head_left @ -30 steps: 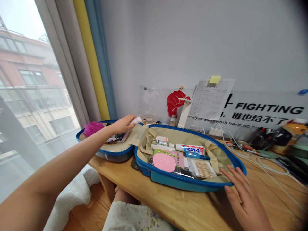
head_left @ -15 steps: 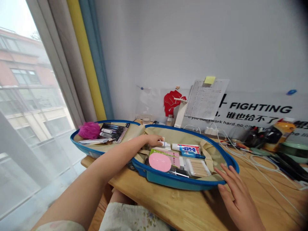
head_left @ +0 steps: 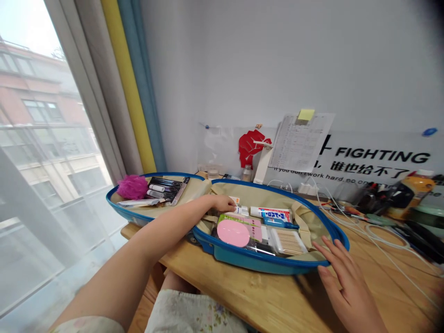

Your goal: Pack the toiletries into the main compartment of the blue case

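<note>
My left hand [head_left: 224, 203] reaches into the right half of an open blue suitcase [head_left: 256, 266], its fingers closed at one end of a small white tube [head_left: 242, 211]. The hand hides part of that tube. Beside it lie a toothpaste tube [head_left: 272, 214] and a blue tube [head_left: 280, 223]. Nearer me are a pink oval item [head_left: 233, 232], a pink and green packet [head_left: 255, 226] and a clear pack of cotton swabs [head_left: 288, 242]. With fingers spread, my right hand [head_left: 347, 282] rests at the suitcase's right rim, holding nothing.
A magenta bath puff [head_left: 132, 187] and packaged pens or brushes [head_left: 166, 188] lie in the suitcase's left half. White cables [head_left: 378, 231], an orange bottle [head_left: 411, 194] and a clipboard of papers [head_left: 301, 142] stand behind and right on the wooden table [head_left: 263, 291].
The view has shifted slightly, so everything sits a little further right. My left hand has lowered slightly with the white tube. My right hand stays at the rim.
</note>
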`<control>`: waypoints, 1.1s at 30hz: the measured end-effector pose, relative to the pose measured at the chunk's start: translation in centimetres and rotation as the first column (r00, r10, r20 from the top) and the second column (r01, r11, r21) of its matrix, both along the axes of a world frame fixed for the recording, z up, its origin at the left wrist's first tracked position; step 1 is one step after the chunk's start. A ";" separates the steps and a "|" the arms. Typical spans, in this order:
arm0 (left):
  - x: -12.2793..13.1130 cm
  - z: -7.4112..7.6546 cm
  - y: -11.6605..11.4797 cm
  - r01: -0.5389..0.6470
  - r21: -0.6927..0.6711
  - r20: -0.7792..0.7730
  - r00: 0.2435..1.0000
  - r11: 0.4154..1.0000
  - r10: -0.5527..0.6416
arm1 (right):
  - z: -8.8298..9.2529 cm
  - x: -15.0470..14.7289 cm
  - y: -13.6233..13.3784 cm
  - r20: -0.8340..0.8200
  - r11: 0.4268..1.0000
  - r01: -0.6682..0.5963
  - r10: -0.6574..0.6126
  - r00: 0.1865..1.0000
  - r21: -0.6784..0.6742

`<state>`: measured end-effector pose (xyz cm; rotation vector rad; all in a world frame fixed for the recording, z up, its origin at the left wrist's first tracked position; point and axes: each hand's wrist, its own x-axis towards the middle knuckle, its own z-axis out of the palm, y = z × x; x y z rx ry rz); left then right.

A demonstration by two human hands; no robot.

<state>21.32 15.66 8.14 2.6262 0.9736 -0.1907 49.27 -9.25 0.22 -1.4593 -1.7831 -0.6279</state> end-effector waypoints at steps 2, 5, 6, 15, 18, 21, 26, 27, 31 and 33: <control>0.0 0.0 -0.2 -0.014 0.012 0.030 0.999 1.000 0.013 | 0.1 0.0 0.0 0.017 1.000 0.001 -0.001 1.000 0.004; 0.0 0.6 -0.3 -0.046 0.059 0.113 0.993 0.997 0.039 | 0.1 0.1 -0.1 0.046 1.000 0.013 -0.013 0.999 -0.006; -0.2 0.9 -0.2 -0.064 0.085 0.152 0.987 0.994 0.051 | 0.2 0.1 -0.1 0.050 1.000 0.018 -0.017 0.999 -0.007; -11.0 4.9 3.5 -0.418 0.327 0.321 0.893 0.848 0.316 | 0.1 0.2 -0.1 0.034 1.000 0.007 -0.006 0.999 -0.027; -17.1 4.6 4.3 -0.516 0.364 0.253 0.856 0.775 0.451 | -0.1 0.4 0.0 0.034 1.000 0.015 -0.015 0.999 -0.017; -22.2 3.6 4.2 -0.560 0.403 0.142 0.819 0.723 0.555 | -0.3 0.5 0.1 0.045 1.000 0.023 -0.022 0.999 -0.018; -26.1 1.4 3.5 -0.507 0.467 -0.049 0.803 0.724 0.594 | -0.3 0.4 0.1 0.042 1.000 0.026 -0.026 0.999 -0.017; -26.2 1.0 3.4 -0.492 0.473 -0.080 0.802 0.731 0.592 | -0.3 0.4 0.1 0.037 0.999 0.026 -0.025 0.999 -0.022; -25.9 0.0 3.6 -0.436 0.487 -0.175 0.800 0.757 0.574 | -0.3 0.4 0.1 0.019 1.000 0.016 -0.016 1.000 -0.014; -25.5 -0.3 3.8 -0.420 0.492 -0.200 0.798 0.762 0.569 | -0.3 0.4 0.0 0.022 1.000 0.013 -0.013 1.000 -0.018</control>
